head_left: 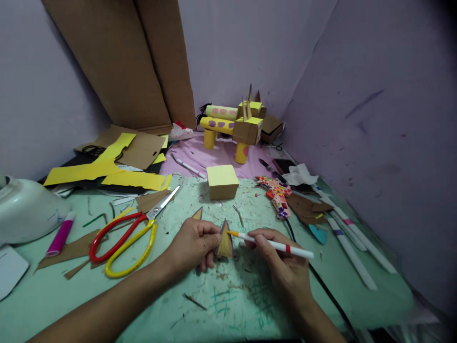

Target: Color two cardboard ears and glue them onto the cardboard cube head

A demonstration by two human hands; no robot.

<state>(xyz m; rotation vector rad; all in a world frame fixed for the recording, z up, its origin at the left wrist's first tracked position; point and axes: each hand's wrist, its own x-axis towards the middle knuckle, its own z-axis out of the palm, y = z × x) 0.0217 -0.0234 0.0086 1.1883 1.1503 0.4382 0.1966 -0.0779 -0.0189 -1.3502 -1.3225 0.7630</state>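
Observation:
Between its thumb and fingers my left hand [194,243] pinches a small cardboard triangle [224,242], coloured yellow with a purple outline. My right hand [282,262] grips a white marker [282,245] with a red band, its orange tip at the triangle's right edge. A second triangle [197,214] of the same look shows just behind my left hand, partly hidden by it. Beyond both hands sits a small cardboard box [223,182] with a pale yellow top.
Large red-and-yellow-handled scissors [132,238] lie at left beside a magenta tube [60,236] and yellow paper strips [135,180]. A patterned glue gun [277,195] with a black cord and several markers [352,252] lie at right. Yellow cardboard animals [232,125] stand at the back.

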